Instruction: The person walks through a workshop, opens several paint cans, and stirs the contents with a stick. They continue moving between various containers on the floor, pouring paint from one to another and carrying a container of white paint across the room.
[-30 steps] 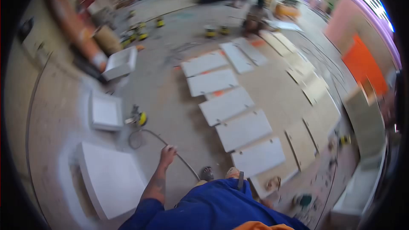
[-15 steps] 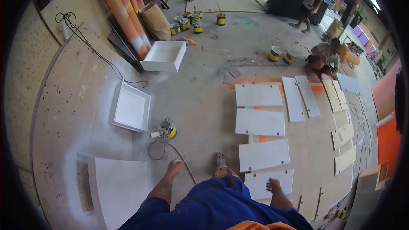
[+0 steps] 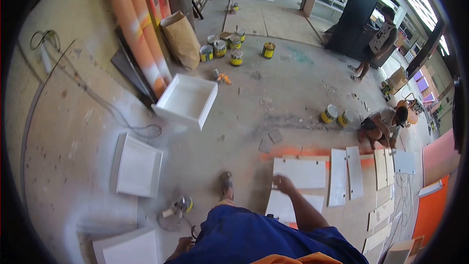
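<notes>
I stand on a dusty concrete floor in blue clothes, one sandalled foot [image 3: 226, 185] stepping forward. My right hand [image 3: 283, 184] swings out in front with nothing in it, above the near edge of a white panel [image 3: 305, 172] lying flat on the floor. A second white panel [image 3: 284, 206] lies under my forearm. My left hand [image 3: 181, 247] hangs low at my side, partly cut off by my clothing, close to a yellow sander [image 3: 178, 206] and its coiled hose. Its grip does not show.
More white and bare boards [image 3: 346, 176] lie in rows to the right. White drawer boxes [image 3: 187, 99] [image 3: 137, 165] sit on the left, paint cans [image 3: 229, 49] and a brown sack [image 3: 181, 36] behind. A person crouches [image 3: 383, 124] by two cans; another person stands [image 3: 378, 44] farther back.
My view has swung left and forward as I walk. My right hand came up over the white panels; my left hand dropped back to my side, and the sander is now beside me.
</notes>
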